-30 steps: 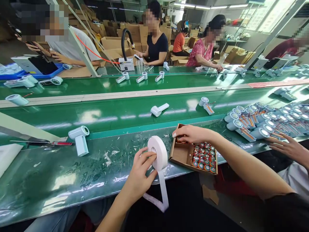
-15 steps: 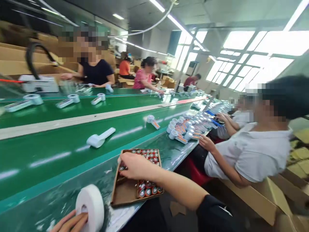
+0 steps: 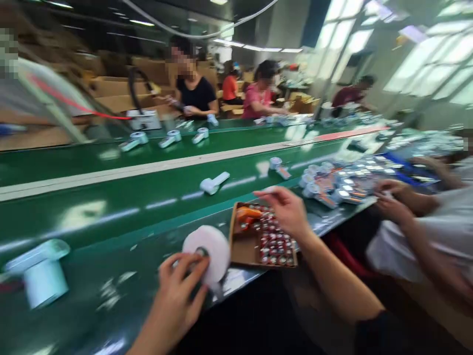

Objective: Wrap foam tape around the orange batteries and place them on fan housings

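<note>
My left hand point(image 3: 183, 281) has its fingers at the core of a roll of white tape point(image 3: 218, 246), which rests on the near edge of the bench. Beside the roll is a shallow cardboard box point(image 3: 244, 254) partly filled with upright red-and-silver batteries point(image 3: 275, 244). An orange object point(image 3: 248, 213), its kind unclear, lies in the far left part of the box. Over the box's far side is my right hand point(image 3: 288, 212), fingers pinched together. Something small and pale shows at its fingertips, too blurred to name.
A green conveyor belt point(image 3: 111, 197) runs across, carrying a white handheld device point(image 3: 214, 183) and others. A pale cylinder-shaped device point(image 3: 44, 276) lies at the near left. At the right, a co-worker's hands point(image 3: 395, 199) work by a cluster of devices point(image 3: 325, 182). Several people sit beyond the belt.
The view has swung left, so things appear further right. My right hand has lifted from inside the box to above its far side, uncovering the orange object. My left hand stays at the roll.
</note>
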The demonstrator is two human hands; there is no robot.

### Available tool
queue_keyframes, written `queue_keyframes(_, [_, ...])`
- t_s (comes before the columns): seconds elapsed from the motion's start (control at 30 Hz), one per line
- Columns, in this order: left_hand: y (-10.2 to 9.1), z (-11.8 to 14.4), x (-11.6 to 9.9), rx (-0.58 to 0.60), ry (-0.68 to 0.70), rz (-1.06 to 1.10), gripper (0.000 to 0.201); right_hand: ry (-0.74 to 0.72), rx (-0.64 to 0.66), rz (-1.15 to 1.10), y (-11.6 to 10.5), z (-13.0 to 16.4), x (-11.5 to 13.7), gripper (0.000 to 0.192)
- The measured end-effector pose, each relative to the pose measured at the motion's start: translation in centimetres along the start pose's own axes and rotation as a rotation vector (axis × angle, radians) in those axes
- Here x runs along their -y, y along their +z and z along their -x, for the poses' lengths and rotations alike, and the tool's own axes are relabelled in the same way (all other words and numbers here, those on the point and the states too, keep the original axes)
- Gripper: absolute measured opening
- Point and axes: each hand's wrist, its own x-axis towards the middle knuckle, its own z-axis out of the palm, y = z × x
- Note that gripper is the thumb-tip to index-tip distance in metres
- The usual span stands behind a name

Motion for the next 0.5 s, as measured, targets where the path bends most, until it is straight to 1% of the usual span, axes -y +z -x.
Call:
queue_keyframes(0.03, [-0.9, -0.7, -0.8, 0.062, -0.011, -0.015, 0.05, 0.016, -0.068, -0.078, -0.5, 0.5, 0.0, 0.02])
queue_keyframes(0.07, [-1.5, -1.3, -1.3, 0.12, -0.03, -0.022, 0.046, 0.036, -0.051, -0.096, -0.9, 0.7, -0.3, 0.022])
queue_keyframes(0.1, [-1.8, -1.7, -1.6, 0.162, -0.048, -0.024, 0.044, 0.041, 0.019, -0.062, -1.1, 0.9, -0.6, 0.024])
queue_keyframes(0.17, [-2.0, -1.9, -2.1, 0.204, -0.072, -0.023, 0.044, -0.007, 0.274, 0.122, -1.5, 1.0, -1.4, 0.026])
queue_keyframes(0.23, [-1.8, -1.5, -2.3, 0.214, -0.098, -0.013, 0.044, -0.097, 0.526, 0.306, -1.8, 0.9, -2.0, 0.028])
queue_keyframes(0.3, [-1.5, -0.9, -2.3, 0.218, -0.127, 0.003, 0.043, -0.181, 0.699, 0.395, -1.9, 1.0, -2.2, 0.029])
queue_keyframes(0.37, [-1.1, -0.5, -2.3, 0.216, -0.151, 0.018, 0.042, -0.265, 0.817, 0.48, -1.2, 1.5, -1.9, 0.018])
queue_keyframes(0.4, [-0.9, -0.4, -2.2, 0.215, -0.158, 0.025, 0.042, -0.28, 0.854, 0.558, -0.6, 1.9, -1.6, 0.013])
queue_keyframes(0.43, [-0.7, -0.3, -2.3, 0.213, -0.165, 0.03, 0.042, -0.265, 0.876, 0.665, 0.3, 2.3, -1.2, 0.016])
queue_keyframes(0.5, [-0.3, -0.5, -2.4, 0.212, -0.169, 0.04, 0.042, -0.159, 0.874, 0.903, 2.6, 3.2, -0.4, 0.027])
